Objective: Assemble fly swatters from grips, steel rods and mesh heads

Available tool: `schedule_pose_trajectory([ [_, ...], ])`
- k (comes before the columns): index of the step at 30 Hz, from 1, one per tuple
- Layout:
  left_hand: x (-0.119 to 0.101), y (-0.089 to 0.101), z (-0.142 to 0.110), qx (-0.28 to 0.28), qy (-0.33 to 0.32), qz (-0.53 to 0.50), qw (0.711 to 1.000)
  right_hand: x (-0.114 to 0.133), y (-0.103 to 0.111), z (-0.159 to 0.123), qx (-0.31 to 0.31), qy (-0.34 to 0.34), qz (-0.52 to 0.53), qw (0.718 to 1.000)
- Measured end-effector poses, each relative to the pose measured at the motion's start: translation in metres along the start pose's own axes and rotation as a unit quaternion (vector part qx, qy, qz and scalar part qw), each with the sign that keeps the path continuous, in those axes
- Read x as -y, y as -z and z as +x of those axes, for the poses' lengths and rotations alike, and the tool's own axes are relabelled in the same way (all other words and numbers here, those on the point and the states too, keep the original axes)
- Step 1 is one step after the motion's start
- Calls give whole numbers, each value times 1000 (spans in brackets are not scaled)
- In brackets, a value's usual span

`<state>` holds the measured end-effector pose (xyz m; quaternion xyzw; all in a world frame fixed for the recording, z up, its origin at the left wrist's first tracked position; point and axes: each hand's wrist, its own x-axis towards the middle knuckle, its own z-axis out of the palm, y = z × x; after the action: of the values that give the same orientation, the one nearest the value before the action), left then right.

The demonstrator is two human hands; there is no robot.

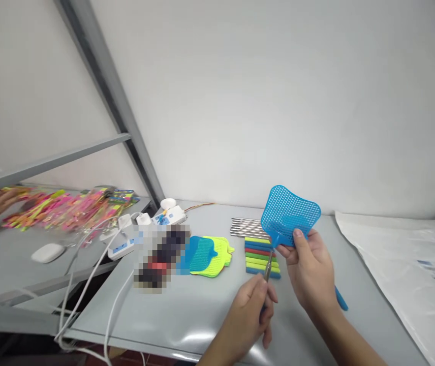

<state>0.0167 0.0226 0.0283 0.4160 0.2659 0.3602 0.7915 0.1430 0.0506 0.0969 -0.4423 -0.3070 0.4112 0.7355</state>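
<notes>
paddle (289, 213), blue, perforated, wavy-edged, sits pinched in right hand (311, 267), left hand (248, 305) gripping a silvery rod (269, 264).

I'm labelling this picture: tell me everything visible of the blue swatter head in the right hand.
The blue swatter head looks plastic: a sheet full of small holes, with rounded corners and a neck pointing down. It's held above the table, tilted, broad face toward the camera. The right hand grips its lower edge; its neck meets a metal rod in the left hand.
</notes>
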Motion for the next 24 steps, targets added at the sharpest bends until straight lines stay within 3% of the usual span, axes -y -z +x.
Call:
schedule_pose_trajectory([
  [10, -1, -8, 1, 9, 21, 26, 999, 7, 19, -2, 36, 15, -18, 999],
  [24, -3, 1, 0, 55, 53, -43, 996, -2, 20, -1, 20, -15, -20, 999],
])
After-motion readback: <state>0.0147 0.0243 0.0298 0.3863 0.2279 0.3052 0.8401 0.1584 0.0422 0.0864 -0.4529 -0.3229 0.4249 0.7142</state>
